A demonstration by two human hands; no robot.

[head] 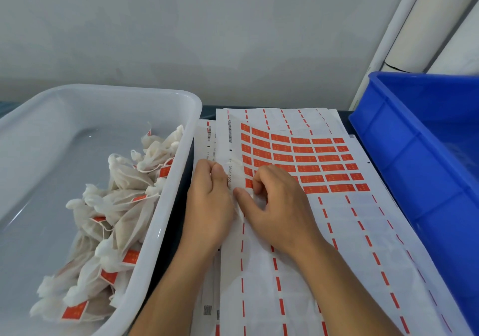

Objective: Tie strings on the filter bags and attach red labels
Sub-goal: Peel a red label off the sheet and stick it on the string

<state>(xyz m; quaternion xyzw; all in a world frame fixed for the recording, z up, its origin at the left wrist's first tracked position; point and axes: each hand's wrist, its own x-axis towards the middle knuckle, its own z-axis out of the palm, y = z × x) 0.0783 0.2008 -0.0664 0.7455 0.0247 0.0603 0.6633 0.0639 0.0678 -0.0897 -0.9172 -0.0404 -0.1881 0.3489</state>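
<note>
A person's two hands meet over a label sheet (298,206) lying between a white tub (178,169) and a blue crate (404,169), apparently working a filter bag (239,180) and its string at the left edge of the block of red labels (311,164).

The left hand (210,200) has its fingers curled and tips bunched, seemingly pinching the thin white bag or its string just above the printed numbers on the sheet. The right hand (274,206) curls its fingers at the lowest left label, thumb stretched toward the left hand and touching the bag's white fabric; whether it has a label lifted cannot be told.

Done well, the step likely calls for keeping the string taut with the left hand while the right peels one label cleanly from its corner and folds it squarely over the string, so neither sticky half catches the fabric.

Finished bags (116,206), each with a red tag, lie heaped in the tub, well apart from the fingers.
</note>
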